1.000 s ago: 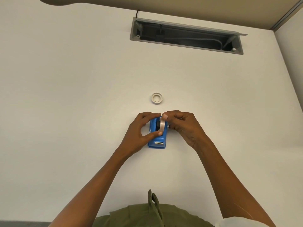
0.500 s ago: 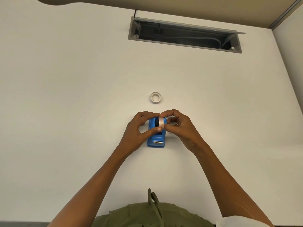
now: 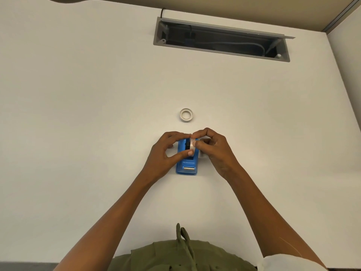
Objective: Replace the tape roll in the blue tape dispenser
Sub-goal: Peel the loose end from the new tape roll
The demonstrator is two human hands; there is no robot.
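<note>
While the blue tape dispenser (image 3: 186,161) sits on the white surface (image 3: 78,133), the left hand (image 3: 166,153) pinches the tape roll (image 3: 191,145) by its rim, finger above and thumb below, and the right hand (image 3: 214,151) curls its fingers against the roll's right side. A bare ring (image 3: 186,114) lies well apart beyond. The roll looks light and stiff, its band likely slick, so the rim edges seem the surest hold
</note>
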